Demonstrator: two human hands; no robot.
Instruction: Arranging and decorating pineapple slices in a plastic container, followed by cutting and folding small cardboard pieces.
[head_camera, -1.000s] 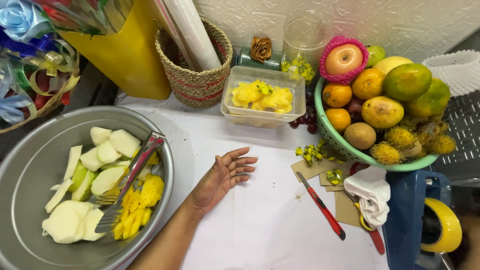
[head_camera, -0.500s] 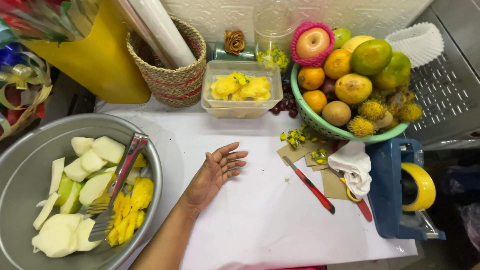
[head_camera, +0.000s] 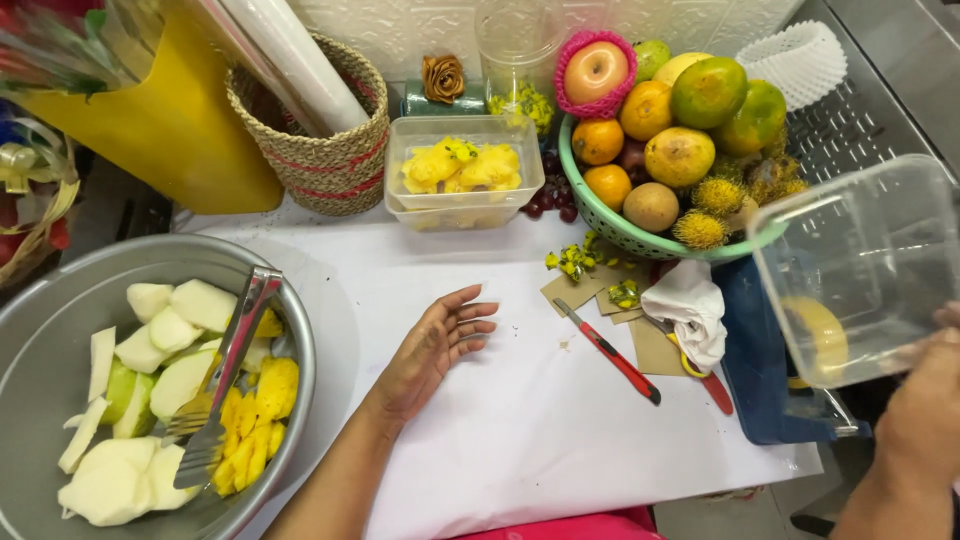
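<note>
My left hand (head_camera: 432, 350) rests palm up on the white table cover (head_camera: 520, 420), fingers apart and holding nothing. It lies between a large metal bowl (head_camera: 300, 330) of cut pale and yellow fruit and a red-handled knife (head_camera: 612, 352). Metal tongs (head_camera: 225, 372) lie in that bowl. My right hand (head_camera: 925, 410) is at the right edge, gripping an empty clear plastic container (head_camera: 860, 270) held up in the air above a blue tape dispenser (head_camera: 765, 375).
At the back stand a clear tub (head_camera: 462, 172) of yellow fruit, a woven basket (head_camera: 325, 150) with a roll in it, and a green bowl (head_camera: 620, 225) piled with whole fruit. A white cloth (head_camera: 692, 305), scissors and cardboard scraps lie beside the knife.
My right hand has come into view from the right, holding up the clear container. My left hand stays resting palm up on the table.
</note>
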